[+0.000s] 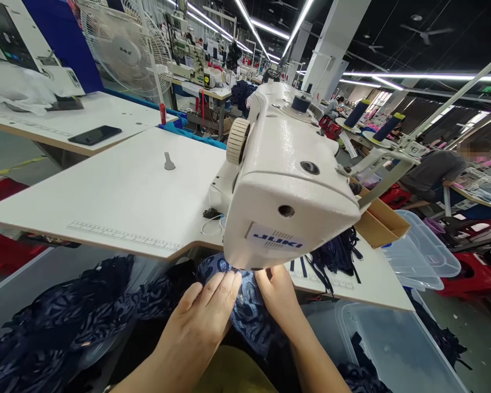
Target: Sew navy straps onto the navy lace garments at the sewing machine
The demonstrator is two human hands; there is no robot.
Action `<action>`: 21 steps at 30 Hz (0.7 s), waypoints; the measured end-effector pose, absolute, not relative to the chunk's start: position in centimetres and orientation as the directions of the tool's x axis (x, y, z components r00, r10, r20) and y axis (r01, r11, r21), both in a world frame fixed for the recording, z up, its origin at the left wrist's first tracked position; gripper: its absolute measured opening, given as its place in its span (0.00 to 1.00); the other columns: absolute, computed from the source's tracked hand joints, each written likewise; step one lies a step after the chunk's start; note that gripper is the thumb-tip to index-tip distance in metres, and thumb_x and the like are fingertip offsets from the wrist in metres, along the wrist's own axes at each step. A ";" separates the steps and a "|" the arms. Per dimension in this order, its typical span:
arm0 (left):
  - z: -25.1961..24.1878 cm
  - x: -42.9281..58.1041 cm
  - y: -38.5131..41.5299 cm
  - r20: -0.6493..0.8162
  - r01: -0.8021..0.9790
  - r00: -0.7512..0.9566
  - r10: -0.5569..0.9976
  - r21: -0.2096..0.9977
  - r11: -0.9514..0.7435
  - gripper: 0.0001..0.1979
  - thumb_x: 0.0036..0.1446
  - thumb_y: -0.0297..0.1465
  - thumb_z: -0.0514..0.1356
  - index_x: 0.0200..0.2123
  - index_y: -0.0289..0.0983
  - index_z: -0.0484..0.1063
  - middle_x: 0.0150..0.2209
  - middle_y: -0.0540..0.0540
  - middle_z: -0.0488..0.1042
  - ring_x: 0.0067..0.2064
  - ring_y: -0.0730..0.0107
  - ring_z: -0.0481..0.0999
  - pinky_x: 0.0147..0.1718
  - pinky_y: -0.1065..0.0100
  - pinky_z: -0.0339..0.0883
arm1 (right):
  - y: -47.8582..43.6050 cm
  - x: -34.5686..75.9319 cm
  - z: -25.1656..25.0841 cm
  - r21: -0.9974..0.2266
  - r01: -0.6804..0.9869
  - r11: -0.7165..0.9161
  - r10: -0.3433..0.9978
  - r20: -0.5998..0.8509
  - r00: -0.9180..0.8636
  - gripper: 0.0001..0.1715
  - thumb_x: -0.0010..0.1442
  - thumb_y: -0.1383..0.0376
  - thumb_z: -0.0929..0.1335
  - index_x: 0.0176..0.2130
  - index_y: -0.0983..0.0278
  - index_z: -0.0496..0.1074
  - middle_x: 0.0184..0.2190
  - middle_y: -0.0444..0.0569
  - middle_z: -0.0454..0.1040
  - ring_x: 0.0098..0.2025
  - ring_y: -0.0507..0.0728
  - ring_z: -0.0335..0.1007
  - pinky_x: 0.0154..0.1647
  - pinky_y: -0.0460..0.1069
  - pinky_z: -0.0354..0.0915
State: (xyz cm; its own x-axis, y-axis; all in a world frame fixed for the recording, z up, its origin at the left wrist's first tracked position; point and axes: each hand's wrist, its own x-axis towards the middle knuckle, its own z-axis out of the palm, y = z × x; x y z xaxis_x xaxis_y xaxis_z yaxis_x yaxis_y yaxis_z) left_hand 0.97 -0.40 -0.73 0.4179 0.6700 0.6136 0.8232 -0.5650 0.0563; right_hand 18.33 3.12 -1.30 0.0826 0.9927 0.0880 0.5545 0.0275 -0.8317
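A piece of navy and light-blue lace fabric [249, 312] hangs over the table's front edge beneath the head of a white sewing machine [288, 185]. My left hand [208, 308] is on the fabric's left side, fingers pressed together over it and the thumb mostly hidden. On the right side, my right hand [280, 295] pinches the edge between thumb and fingers, with its fingertips partly behind the machine head. The needle and presser foot are hidden by the machine.
Plastic bins [396, 338] of navy lace pieces flank my lap. Navy straps [337, 251] lie right of the machine by a cardboard box [380, 221]. A small grey metal piece [169, 162] and a phone [95, 135] rest leftward. A fan [125, 52] stands behind.
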 end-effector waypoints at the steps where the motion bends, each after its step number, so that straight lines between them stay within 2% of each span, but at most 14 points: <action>1: -0.7 1.0 -0.4 0.613 0.822 0.423 0.668 0.052 -0.568 0.18 0.66 0.26 0.45 0.51 0.37 0.71 0.50 0.49 0.77 0.49 0.67 0.74 0.47 0.62 0.53 | 3.1 18.3 -1.2 -0.838 0.546 0.025 0.993 0.085 0.085 0.05 0.61 0.67 0.60 0.34 0.62 0.64 0.26 0.42 0.68 0.32 0.55 0.66 0.35 0.48 0.58; 8: -0.4 0.9 -0.3 0.599 0.796 0.464 0.653 0.043 -0.604 0.19 0.66 0.26 0.44 0.50 0.38 0.72 0.49 0.49 0.77 0.49 0.66 0.74 0.47 0.61 0.54 | 2.9 18.6 -1.4 -0.896 0.435 0.088 0.991 0.123 0.051 0.03 0.62 0.66 0.61 0.37 0.61 0.64 0.28 0.41 0.70 0.33 0.53 0.67 0.35 0.47 0.59; 13: -0.1 1.0 -0.2 0.577 0.769 0.484 0.657 0.078 -0.634 0.19 0.65 0.24 0.46 0.51 0.40 0.72 0.50 0.50 0.76 0.50 0.67 0.73 0.48 0.62 0.54 | 3.0 19.4 -2.9 -0.926 0.364 0.099 0.988 0.135 0.073 0.06 0.63 0.61 0.61 0.38 0.61 0.64 0.28 0.41 0.68 0.32 0.53 0.66 0.36 0.47 0.60; 18: 0.2 0.8 0.0 0.568 0.748 0.506 0.649 0.086 -0.658 0.19 0.67 0.26 0.44 0.51 0.39 0.72 0.51 0.49 0.76 0.51 0.67 0.73 0.49 0.63 0.54 | 2.5 20.5 -4.7 -0.943 0.330 0.032 0.995 0.061 0.078 0.14 0.67 0.55 0.58 0.37 0.61 0.64 0.30 0.44 0.67 0.34 0.54 0.65 0.37 0.48 0.62; 21: -0.1 0.5 -0.2 0.556 0.738 0.530 0.640 0.069 -0.671 0.19 0.66 0.25 0.45 0.52 0.38 0.71 0.52 0.48 0.75 0.52 0.65 0.72 0.51 0.64 0.54 | 1.5 21.5 -5.7 -0.935 0.354 -0.016 0.991 -0.061 -0.118 0.23 0.69 0.54 0.53 0.34 0.63 0.66 0.31 0.45 0.67 0.36 0.54 0.64 0.39 0.48 0.60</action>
